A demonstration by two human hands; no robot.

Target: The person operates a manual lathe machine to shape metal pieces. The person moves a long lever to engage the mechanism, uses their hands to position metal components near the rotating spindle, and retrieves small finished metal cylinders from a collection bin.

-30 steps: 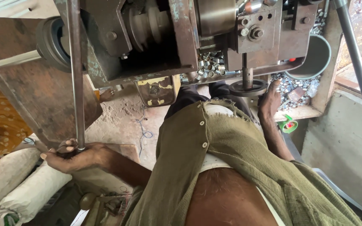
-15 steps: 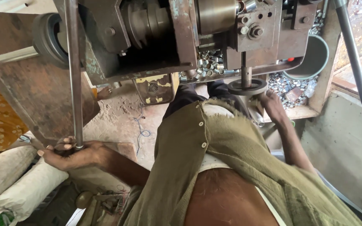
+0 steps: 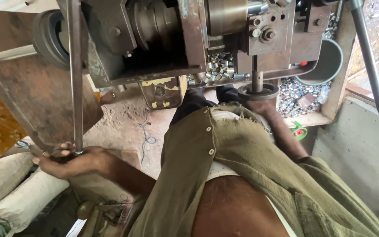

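Left hand [image 3: 73, 160] gripping upright steel rod [image 3: 76, 74], long axis vertical

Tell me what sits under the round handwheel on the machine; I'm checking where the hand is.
Under the handwheel the right hand is partly seen, reaching up beneath it. Its fingers are covered by the wheel and the olive shirt.

A bare, dusty earthen floor [image 3: 128, 127] runs through the middle of the frame, with a thin blue wire [image 3: 148, 138] curling across it. At lower left, stuffed white woven sacks [image 3: 9, 188] lie on the ground, one against another. At right centre, a shallow wooden tray [image 3: 305, 119] below the machine holds a heap of small shiny metal rings [image 3: 292, 94] and a grey metal bowl [image 3: 327, 66].
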